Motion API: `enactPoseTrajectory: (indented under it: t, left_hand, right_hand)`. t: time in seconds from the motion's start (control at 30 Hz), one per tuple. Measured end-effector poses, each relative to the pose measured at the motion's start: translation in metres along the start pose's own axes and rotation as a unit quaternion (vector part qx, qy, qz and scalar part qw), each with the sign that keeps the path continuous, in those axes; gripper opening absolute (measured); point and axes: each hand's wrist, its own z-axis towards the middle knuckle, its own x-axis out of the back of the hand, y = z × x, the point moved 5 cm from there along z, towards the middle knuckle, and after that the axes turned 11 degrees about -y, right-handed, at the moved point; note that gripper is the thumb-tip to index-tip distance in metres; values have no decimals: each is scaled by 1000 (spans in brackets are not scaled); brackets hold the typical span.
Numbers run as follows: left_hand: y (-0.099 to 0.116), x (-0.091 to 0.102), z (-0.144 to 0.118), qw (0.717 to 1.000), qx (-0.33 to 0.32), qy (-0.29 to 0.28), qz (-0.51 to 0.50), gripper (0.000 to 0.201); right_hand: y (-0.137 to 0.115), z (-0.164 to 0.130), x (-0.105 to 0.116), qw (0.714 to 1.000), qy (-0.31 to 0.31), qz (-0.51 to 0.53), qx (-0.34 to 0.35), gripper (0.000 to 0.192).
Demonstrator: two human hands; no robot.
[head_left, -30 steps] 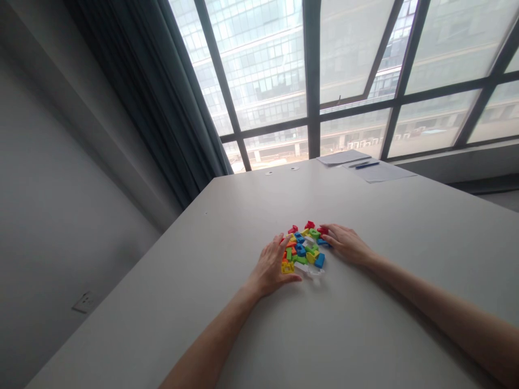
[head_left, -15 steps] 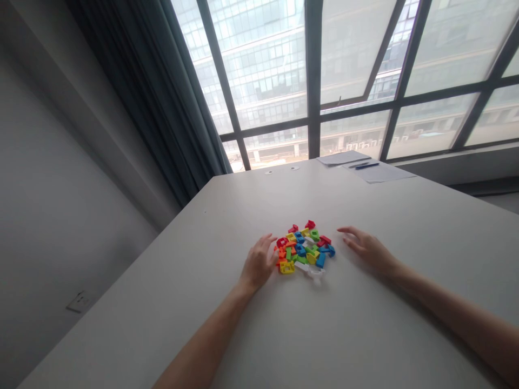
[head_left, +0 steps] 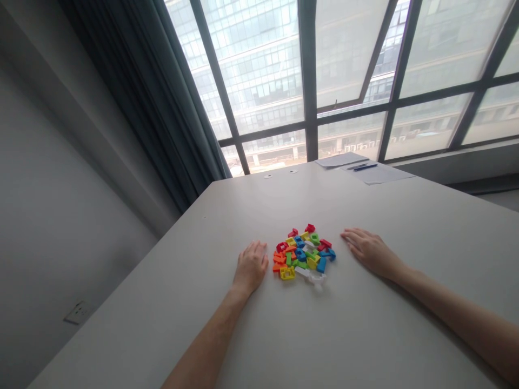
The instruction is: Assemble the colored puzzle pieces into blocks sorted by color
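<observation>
A loose pile of small plastic toy pieces lies on the white table, in red, orange, yellow, green, blue and white. At its near edge are a yellow piece and a white piece; a blue piece and a red piece lie at the right and far sides. My left hand rests palm down just left of the pile, not touching it, its fingers stretched out. To the right, my right hand also lies flat with extended fingers, apart from the pieces. Neither hand holds anything.
Papers and a dark pen lie at the table's far side. Behind stand large windows and a dark curtain. A wall socket is at the lower left.
My left hand has drawn back leftward from the pile's edge, uncovering orange pieces there. My right hand has moved slightly right and lowered flat onto the table.
</observation>
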Motion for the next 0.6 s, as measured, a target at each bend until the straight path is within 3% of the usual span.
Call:
enactPoseTrajectory:
  t: [0.27,0.6]
  left_hand:
    - [0,1,1,999,-11,4,-31,35]
    - [2,1,0,999,9,-16,30,36]
  right_hand:
    - [-1,0,2,1000,-5,0,1,39]
    - [0,1,0,1000,-17,-10,-5,41]
